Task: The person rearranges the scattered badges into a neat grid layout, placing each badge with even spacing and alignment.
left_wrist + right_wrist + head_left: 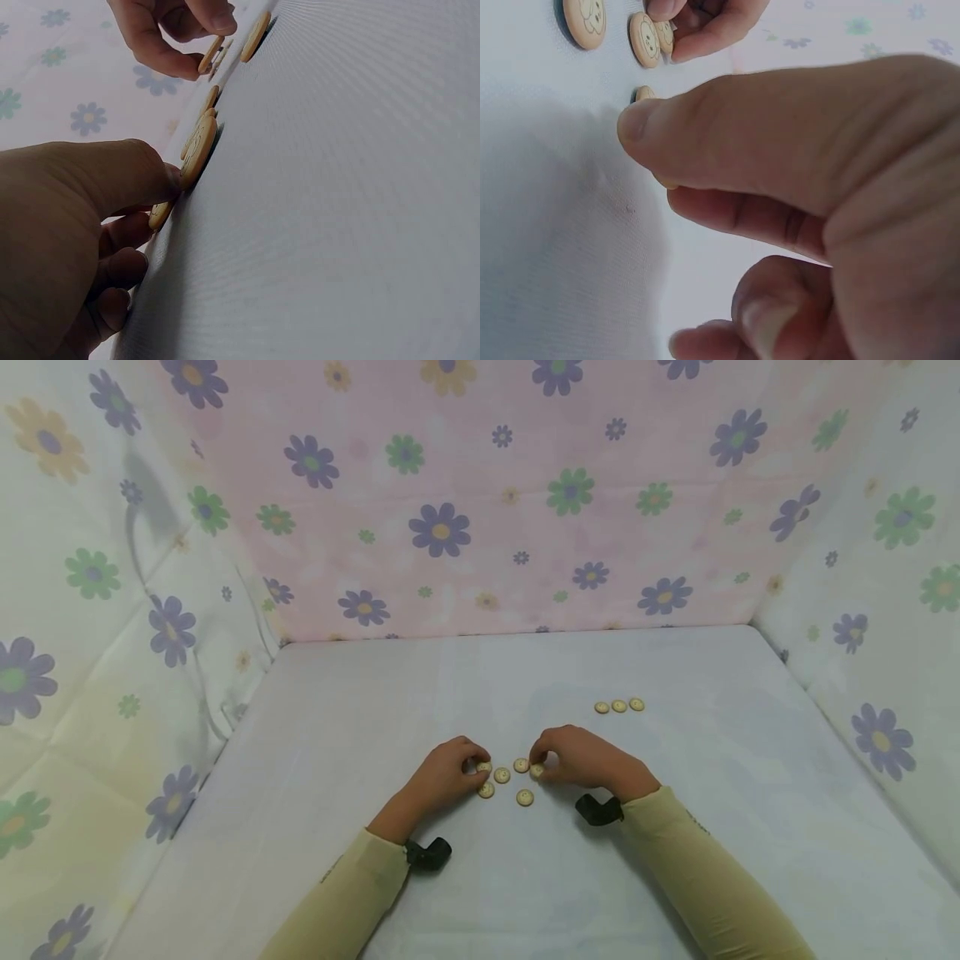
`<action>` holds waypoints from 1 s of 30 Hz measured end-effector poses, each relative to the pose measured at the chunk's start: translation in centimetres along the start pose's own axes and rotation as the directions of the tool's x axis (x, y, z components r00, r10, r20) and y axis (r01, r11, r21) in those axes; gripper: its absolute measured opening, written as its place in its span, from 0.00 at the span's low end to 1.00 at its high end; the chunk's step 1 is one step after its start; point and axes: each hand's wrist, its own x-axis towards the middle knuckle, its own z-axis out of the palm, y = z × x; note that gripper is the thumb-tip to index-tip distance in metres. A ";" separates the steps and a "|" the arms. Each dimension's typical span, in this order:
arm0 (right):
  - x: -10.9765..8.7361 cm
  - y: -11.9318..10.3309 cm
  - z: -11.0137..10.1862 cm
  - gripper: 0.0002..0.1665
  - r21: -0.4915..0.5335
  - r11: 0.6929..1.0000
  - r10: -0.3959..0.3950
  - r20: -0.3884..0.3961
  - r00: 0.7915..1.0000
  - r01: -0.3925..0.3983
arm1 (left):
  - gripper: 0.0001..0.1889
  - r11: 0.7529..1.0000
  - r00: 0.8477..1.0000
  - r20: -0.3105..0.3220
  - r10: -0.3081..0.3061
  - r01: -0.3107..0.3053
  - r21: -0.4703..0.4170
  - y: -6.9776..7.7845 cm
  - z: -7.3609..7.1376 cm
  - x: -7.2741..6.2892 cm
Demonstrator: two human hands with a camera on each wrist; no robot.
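Small round wooden discs with printed line drawings lie on the table. My left hand (448,772) pinches one pale disc (484,767) between thumb and fingertips, low at the table. Just in front of it lies another disc (486,790), which overlaps the left thumb tip in the left wrist view. Across from it, my right hand (585,762) pinches a disc (537,771), tilted on edge in the left wrist view. In the right wrist view the thumb hides most of that disc. Between the hands are a disc (502,775) and a disc (521,765); a nearer disc (525,797) lies in front.
Three more discs (618,706) lie in a row farther back on the right. The table (360,693) has a white cover. Flower-printed cloth (480,510) hangs behind and on both sides. A black wrist mount (597,810) sticks out from the right sleeve, another (429,855) from the left.
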 end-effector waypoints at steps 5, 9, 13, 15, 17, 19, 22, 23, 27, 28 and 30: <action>-0.1 0.5 -0.2 0.08 0.008 1.000 -0.007 -0.021 1.000 0.007 | 0.10 1.000 1.000 -0.002 0.000 0.000 -0.004 0.1 0.0 0.0; -0.3 0.9 -0.4 0.08 0.025 1.000 0.006 -0.035 0.999 -0.006 | 0.10 1.000 1.000 -0.001 0.000 0.000 -0.002 0.1 -0.1 0.0; -0.5 1.2 -1.0 0.08 0.038 0.999 0.027 -0.053 0.998 -0.025 | 0.10 1.000 1.000 -0.001 0.004 -0.004 0.001 0.0 0.0 -0.1; -0.7 1.3 -1.3 0.09 0.049 0.998 0.043 -0.061 0.997 -0.040 | 0.10 1.000 1.000 -0.005 0.008 -0.008 -0.001 0.0 0.0 -0.1; -0.9 1.4 -1.5 0.09 0.055 0.997 0.053 -0.069 0.996 -0.050 | 0.09 1.000 1.000 -0.009 0.013 -0.013 -0.005 0.0 0.0 -0.1; -1.1 1.5 -1.8 0.10 0.072 0.995 0.067 -0.074 0.995 -0.062 | 0.09 1.000 1.000 -0.014 0.017 -0.017 -0.005 0.0 0.0 -0.1; -1.3 1.6 -2.0 0.11 0.087 0.993 0.084 -0.077 0.993 -0.077 | 0.09 1.000 1.000 -0.015 0.017 -0.017 -0.004 0.0 -0.1 -0.1; -1.3 1.6 -2.0 0.12 0.091 0.992 0.089 -0.080 0.993 -0.082 | 0.09 1.000 1.000 -0.015 0.019 -0.019 0.000 0.0 0.0 -0.1; -1.3 2.1 -2.2 0.13 0.082 0.992 0.101 -0.091 0.991 -0.094 | 0.09 1.000 1.000 -0.008 0.013 -0.013 -0.002 0.1 -0.2 -0.1; -1.3 2.2 -2.2 0.14 0.077 0.993 0.100 -0.096 0.990 -0.093 | 0.09 1.000 1.000 -0.006 0.011 -0.011 -0.003 0.1 -0.2 -0.2; -1.4 2.4 -2.3 0.14 0.065 0.994 0.100 -0.105 0.989 -0.094 | 0.10 1.000 1.000 -0.003 0.008 -0.008 -0.010 0.2 -0.3 -0.2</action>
